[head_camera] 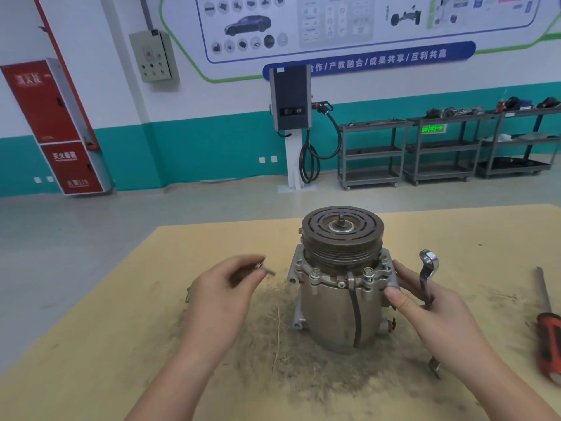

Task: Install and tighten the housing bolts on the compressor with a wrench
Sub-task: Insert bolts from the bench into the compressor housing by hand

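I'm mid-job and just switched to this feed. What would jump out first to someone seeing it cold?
The compressor stands upright mid-table with its dark pulley on top, ringed by gritty debris. The right hand steadies its flange while holding a wrench; the left hand, left of the compressor, pinches a bolt. An orange-handled screwdriver lies at the table's right edge.

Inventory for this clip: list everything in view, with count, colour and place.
compressor: one, grey, rusty pulley, upright mid-table
bolt: one, metal, pinched in left fingers
wrench: one, silver, held upright in right hand
screwdriver: one, orange-black handle, table's right edge
table: one, tan, dusty
charging unit: one, dark grey, back wall
shelf carts: three, dark grey, right back wall
red cabinet: one, left wall
left hand: left of compressor
right hand: touching compressor's right side
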Available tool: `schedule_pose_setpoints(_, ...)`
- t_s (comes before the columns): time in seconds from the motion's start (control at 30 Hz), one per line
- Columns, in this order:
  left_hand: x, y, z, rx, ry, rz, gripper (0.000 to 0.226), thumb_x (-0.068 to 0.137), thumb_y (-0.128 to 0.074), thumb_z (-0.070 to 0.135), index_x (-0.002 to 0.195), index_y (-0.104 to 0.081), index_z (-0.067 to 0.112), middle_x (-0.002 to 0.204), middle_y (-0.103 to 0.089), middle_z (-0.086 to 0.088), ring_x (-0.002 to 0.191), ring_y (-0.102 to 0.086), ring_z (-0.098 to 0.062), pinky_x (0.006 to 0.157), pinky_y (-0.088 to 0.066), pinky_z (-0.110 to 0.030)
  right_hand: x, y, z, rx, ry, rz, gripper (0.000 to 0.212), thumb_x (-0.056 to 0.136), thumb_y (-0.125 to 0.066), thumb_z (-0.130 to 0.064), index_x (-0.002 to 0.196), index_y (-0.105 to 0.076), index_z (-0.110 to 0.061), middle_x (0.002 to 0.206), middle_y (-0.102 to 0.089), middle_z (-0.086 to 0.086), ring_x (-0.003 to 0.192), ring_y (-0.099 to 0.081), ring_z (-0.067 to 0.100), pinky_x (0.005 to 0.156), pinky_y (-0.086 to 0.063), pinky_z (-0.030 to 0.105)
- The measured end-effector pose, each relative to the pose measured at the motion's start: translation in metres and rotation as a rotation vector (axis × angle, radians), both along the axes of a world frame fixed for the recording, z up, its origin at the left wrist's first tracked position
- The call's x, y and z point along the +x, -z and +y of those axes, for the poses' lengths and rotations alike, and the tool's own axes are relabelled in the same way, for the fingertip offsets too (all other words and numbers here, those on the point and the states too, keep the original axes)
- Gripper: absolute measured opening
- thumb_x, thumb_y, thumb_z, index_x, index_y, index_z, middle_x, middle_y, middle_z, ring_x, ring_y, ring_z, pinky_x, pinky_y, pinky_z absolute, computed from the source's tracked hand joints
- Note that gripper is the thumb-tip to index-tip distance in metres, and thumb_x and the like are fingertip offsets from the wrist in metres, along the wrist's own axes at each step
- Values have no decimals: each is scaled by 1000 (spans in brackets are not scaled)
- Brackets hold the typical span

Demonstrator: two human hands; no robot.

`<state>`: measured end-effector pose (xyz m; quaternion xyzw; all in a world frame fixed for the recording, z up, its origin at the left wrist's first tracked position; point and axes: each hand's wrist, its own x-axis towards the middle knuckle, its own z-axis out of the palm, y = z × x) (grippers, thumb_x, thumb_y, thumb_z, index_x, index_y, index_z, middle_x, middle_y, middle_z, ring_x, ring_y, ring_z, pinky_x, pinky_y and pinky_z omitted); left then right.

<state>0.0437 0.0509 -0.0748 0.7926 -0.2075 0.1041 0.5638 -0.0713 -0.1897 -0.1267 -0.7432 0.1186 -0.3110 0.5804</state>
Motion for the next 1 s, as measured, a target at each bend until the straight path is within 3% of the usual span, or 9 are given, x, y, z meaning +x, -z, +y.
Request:
schedule_pose_setpoints(0.2, 9, -15, -35, 36, 86, -61, 31, 86, -74, 10, 88, -72, 40, 88, -71, 20, 85, -64, 10, 77, -44, -1, 0, 2, -1, -11, -14, 3, 41, 87, -69, -18, 111, -54, -48, 109, -55, -41, 97, -64, 5, 66, -42, -1)
schedule_pose_setpoints(0.33, 11, -9, -36, 195, 39, -273, 21, 87, -72, 6, 104, -78, 17, 87, -65, 18, 81, -60, 10, 76, -34, 4, 0, 2, -3, -39, -19, 2, 40, 86, -69, -22, 107, -54, -51, 111, -54, -43, 96, -62, -8, 68, -40, -3)
schedule_pose_setpoints(0.5, 6, -9, -39, 393, 133, -501, 24, 91, -65, 2, 111, -75, 10, 98, -69, 1, 84, -56, -7, 79, -29, 6, 1, 3, -4, -51, 3, 29, 38, 86, -69, -25, 106, -53, -54, 109, -53, -47, 103, -62, 9, 66, -42, 0)
schedule_pose_setpoints(0.63, 1, 7, -34, 167, 213, -248, 35, 99, -54, 21, 128, -59, 40, 115, -62, 29, 102, -56, 17, 84, -35, 4, 0, -1, 1, -2, 13, 13, 37, 78, -72, -40, 109, -55, -53, 103, -54, -51, 97, -65, 4, 61, -41, -2)
schedule_pose_setpoints(0.73, 12, 14, -41, -54, 243, 36, 50, 88, -49, 58, 136, -44, 45, 135, -51, 25, 109, -48, 24, 77, -37, 5, 1, 1, 3, 75, 25, -2, 38, 79, -71, -42, 116, -63, -42, 104, -66, -34, 92, -64, -12, 66, -45, 2)
schedule_pose_setpoints(0.8, 24, 15, -53, -22, 348, 130, 91, 71, -40, 85, 147, -35, 36, 150, -40, 17, 122, -42, 18, 88, -38, 1, 4, 2, 3, 143, 40, -8, 36, 86, -70, -26, 120, -64, -34, 102, -70, -26, 69, -66, -10, 55, -43, 2)
schedule_pose_setpoints(0.87, 31, 16, -67, 5, 486, 225, 109, 57, -34, 100, 146, -41, 37, 150, -45, 12, 136, -41, -2, 110, -36, -23, 6, 2, 2, 208, 36, -22, 36, 87, -69, -17, 118, -62, -33, 92, -71, -25, 44, -54, -7, 43, -36, 2)
schedule_pose_setpoints(0.93, 34, 20, -75, -55, 559, 337, 90, 49, -39, 103, 123, -59, 55, 135, -60, 15, 133, -49, -10, 113, -35, -35, 7, 3, 1, 263, 19, -31, 35, 87, -69, -13, 116, -62, -32, 84, -72, -23, 39, -49, -6, 40, -34, 3)
schedule_pose_setpoints(1.0, 37, 27, -78, -116, 542, 374, 77, 50, -41, 103, 111, -63, 59, 129, -64, 17, 129, -53, -10, 114, -35, -38, 9, 5, 0, 280, 2, -16, 34, 87, -69, -15, 116, -63, -33, 69, -69, -21, 40, -48, -5, 40, -34, 4)
